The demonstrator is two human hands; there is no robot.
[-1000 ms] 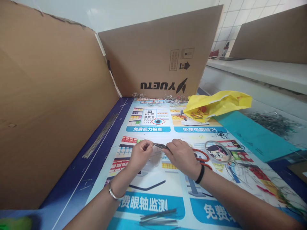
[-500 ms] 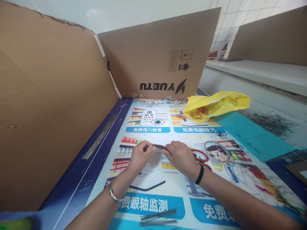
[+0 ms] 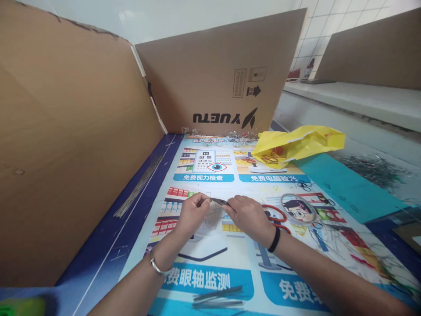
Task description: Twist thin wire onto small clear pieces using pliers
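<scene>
My left hand (image 3: 194, 213) is closed, thumb and finger pinching a thin wire (image 3: 214, 211) that curves below the fingertips. My right hand (image 3: 248, 219) wraps around dark, narrow-nosed pliers (image 3: 217, 201); their tip meets the wire at my left fingertips. Red looped handles (image 3: 278, 213) show behind my right hand and look like part of the same tool, though the hand covers the join. Both hands hover over a printed poster sheet (image 3: 204, 252). A small bundle of dark wire pieces (image 3: 217, 298) lies at the near edge.
Cardboard panels (image 3: 210, 83) stand at the back and left. A yellow bag (image 3: 305, 142) lies open at the back right beside a teal sheet (image 3: 348, 188). Cut wires (image 3: 140, 184) lie left, and a tangled wire heap (image 3: 371, 171) sits at far right.
The hands stay in nearly the same place. A thin wire end that pointed left past my left hand now shows as a small bend above the fingers.
</scene>
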